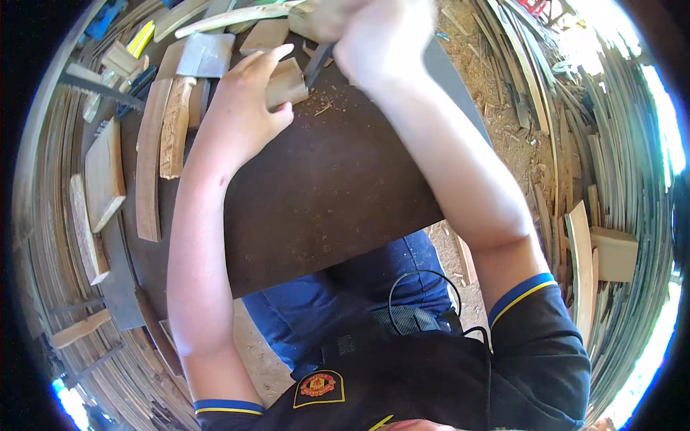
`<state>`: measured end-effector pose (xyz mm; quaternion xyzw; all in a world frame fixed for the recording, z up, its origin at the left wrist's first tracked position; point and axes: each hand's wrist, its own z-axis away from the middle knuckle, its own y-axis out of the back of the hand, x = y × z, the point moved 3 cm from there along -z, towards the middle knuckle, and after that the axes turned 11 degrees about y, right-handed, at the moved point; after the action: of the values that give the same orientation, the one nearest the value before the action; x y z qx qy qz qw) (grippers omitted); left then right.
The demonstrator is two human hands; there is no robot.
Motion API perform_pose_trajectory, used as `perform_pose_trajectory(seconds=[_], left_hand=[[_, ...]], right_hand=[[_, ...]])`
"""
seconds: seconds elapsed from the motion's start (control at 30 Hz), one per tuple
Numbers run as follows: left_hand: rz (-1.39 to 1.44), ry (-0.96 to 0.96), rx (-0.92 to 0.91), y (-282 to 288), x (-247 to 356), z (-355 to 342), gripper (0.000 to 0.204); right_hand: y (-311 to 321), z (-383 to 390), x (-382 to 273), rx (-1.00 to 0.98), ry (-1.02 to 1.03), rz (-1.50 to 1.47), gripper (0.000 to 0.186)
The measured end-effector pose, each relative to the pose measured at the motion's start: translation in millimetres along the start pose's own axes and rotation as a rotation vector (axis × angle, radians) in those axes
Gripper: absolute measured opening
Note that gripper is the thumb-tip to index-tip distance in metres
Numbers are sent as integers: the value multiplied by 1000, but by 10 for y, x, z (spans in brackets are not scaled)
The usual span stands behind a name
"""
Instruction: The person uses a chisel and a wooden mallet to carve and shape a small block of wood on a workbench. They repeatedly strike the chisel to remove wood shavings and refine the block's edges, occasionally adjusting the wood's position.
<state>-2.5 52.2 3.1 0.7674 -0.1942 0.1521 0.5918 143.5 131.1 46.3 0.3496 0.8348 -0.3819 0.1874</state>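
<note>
My left hand (244, 104) grips a small tan wooden block (286, 84) near the far edge of the dark tabletop (316, 201), thumb and fingers around it. A dark flat blade or tool (316, 66) stands just right of the block, beside small chips. My right hand (374, 39) is raised over the top right of the table, smeared by motion; its fingers and anything in them are unclear. A pale, blurred wooden piece (305, 21) lies behind it, partly hidden.
Wooden offcuts (151, 165), a grey metal plate (205, 54) and a saw (108, 90) occupy the table's left side. Long stacked strips (618, 172) line the right, over a sawdust-covered floor (474, 79). A yellow-handled item (141, 37) sits at the back left.
</note>
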Motion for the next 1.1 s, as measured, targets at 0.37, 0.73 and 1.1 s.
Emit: perform_pose_trajectory(seconds=[0.37, 0.73, 1.1], left_hand=[[-7, -24, 0, 6, 10, -10, 67], [-30, -37, 10, 25, 16, -21, 69], [-45, -26, -12, 30, 44, -22, 68]], right_hand=[[-60, -43, -164, 14, 84, -154, 30], [-22, -11, -68, 19, 60, -109, 31], [20, -28, 16, 157, -13, -204, 31]])
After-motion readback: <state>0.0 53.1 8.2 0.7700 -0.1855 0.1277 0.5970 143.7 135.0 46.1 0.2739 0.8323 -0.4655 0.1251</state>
